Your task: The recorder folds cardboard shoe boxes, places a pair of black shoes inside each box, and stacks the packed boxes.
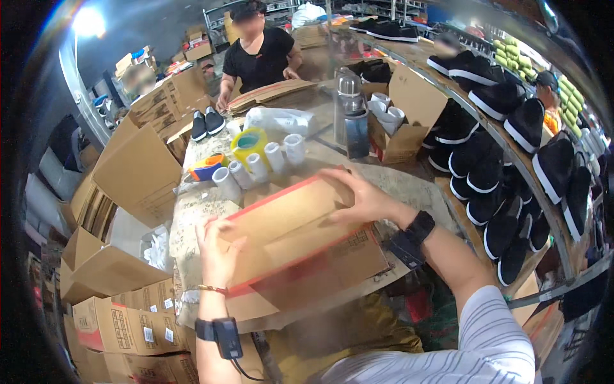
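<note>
The left hand point(217, 253) grasps the near-left end of a brown cardboard box point(291, 224), held at the table point(192, 221), its long axis slanting toward the far right, where the right hand point(366, 200) grasps the other end.

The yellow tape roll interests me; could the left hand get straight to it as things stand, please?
Probably not: the left hand is on the cardboard box, and white rolls stand between that hand and the yellow tape roll.
</note>
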A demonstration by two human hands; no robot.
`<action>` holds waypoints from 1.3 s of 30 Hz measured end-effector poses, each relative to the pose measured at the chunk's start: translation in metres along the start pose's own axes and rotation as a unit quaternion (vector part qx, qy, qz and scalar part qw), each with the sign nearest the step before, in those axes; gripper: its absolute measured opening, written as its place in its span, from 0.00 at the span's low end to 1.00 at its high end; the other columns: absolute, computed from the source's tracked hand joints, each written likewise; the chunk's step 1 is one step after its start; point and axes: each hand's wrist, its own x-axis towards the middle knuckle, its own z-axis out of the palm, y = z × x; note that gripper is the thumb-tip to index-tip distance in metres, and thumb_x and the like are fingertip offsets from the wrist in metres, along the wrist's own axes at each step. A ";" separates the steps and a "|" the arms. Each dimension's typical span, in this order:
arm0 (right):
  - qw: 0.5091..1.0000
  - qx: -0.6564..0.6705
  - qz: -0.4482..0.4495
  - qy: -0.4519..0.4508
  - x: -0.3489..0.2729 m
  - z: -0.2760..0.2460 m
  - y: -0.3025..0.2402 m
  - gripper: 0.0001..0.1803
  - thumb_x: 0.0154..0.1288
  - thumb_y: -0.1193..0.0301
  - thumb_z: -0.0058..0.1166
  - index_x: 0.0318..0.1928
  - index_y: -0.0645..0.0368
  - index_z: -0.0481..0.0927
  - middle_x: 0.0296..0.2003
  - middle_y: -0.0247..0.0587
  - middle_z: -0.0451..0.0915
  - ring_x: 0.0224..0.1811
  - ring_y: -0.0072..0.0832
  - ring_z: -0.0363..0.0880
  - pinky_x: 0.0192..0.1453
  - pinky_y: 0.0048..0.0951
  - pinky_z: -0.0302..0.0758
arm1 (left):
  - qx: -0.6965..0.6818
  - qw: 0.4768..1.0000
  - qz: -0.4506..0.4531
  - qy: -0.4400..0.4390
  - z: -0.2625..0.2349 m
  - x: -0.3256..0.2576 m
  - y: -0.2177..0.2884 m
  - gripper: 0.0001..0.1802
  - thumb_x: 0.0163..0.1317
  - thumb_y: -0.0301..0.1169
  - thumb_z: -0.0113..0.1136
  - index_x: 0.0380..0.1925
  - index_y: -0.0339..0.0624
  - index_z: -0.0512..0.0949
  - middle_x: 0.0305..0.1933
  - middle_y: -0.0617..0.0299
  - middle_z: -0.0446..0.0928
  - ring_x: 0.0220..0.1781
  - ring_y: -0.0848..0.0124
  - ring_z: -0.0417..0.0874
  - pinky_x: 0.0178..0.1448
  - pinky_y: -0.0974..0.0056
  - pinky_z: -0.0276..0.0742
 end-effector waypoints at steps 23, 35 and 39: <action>0.772 -0.396 0.362 0.341 -0.190 -0.239 0.208 0.25 0.61 0.54 0.53 0.50 0.60 0.74 0.43 0.60 0.78 0.48 0.56 0.75 0.53 0.48 0.71 | 0.402 0.906 0.041 -0.124 0.048 -0.030 0.029 0.33 0.55 0.40 0.60 0.62 0.52 0.67 0.61 0.53 0.66 0.68 0.54 0.61 0.73 0.44 0.44; 0.601 0.722 0.032 0.343 -0.166 -0.116 0.042 0.27 0.69 0.59 0.46 0.63 0.61 0.65 0.53 0.47 0.74 0.55 0.38 0.73 0.59 0.39 0.69 | 0.316 0.944 0.095 -0.017 0.040 -0.042 0.035 0.17 0.54 0.35 0.61 0.46 0.56 0.82 0.41 0.58 0.70 0.50 0.58 0.69 0.60 0.48 0.58; 0.515 0.828 0.022 0.219 -0.141 -0.050 -0.005 0.27 0.70 0.58 0.44 0.63 0.60 0.64 0.53 0.49 0.73 0.56 0.39 0.73 0.60 0.40 0.69 | 0.438 0.872 0.200 0.091 0.060 -0.079 -0.001 0.18 0.47 0.31 0.64 0.41 0.60 0.84 0.35 0.65 0.70 0.45 0.62 0.70 0.54 0.53 0.57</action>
